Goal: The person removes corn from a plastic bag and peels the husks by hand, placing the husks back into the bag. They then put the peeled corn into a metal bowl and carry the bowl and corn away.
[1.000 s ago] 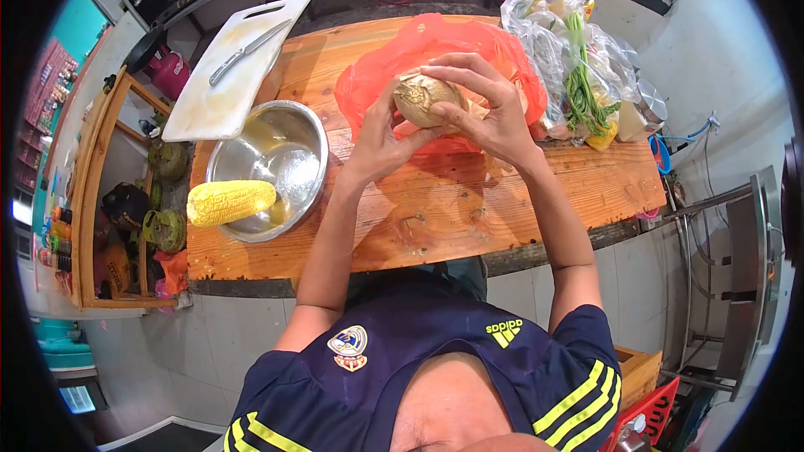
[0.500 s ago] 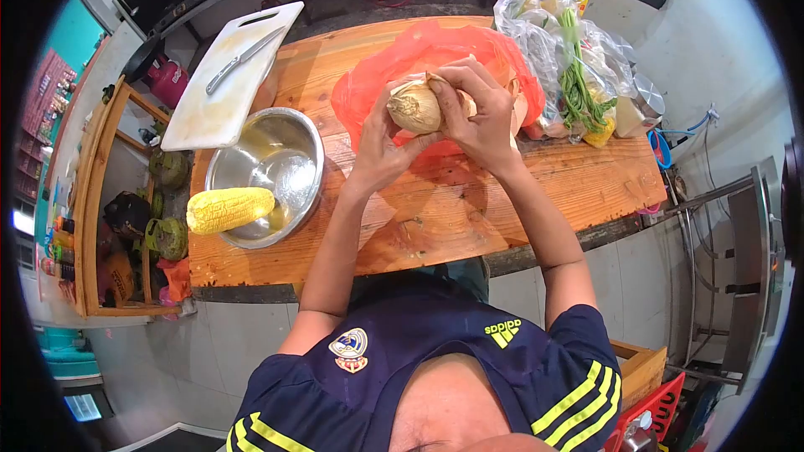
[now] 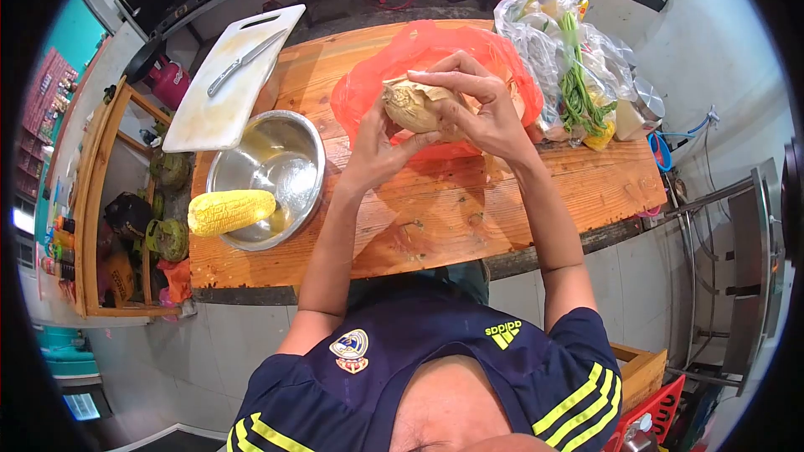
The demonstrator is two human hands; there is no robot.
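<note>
Over the red plastic bag [image 3: 360,100], an ear of corn in its pale, papery husk [image 3: 416,110] is held between both of my hands. My left hand [image 3: 375,146] wraps its near left side, thumb along the lower edge. My right hand [image 3: 486,113] grips the right side, its fingers reaching across the top of the husk. A loose flap of husk stands up under those fingers. To the left, a bare yellow ear of corn [image 3: 230,212] lies across the rim of a steel bowl [image 3: 311,159].
A white cutting board [image 3: 209,121] with a knife [image 3: 244,62] on it stands behind the bowl. Clear plastic bags [image 3: 536,20] with green vegetables [image 3: 576,87] sit at the back right of the wooden table [image 3: 394,242].
My right hand has shifted its fingers forward over the top of the husk, and the corn has turned slightly. The bowl and bare corn stay put.
</note>
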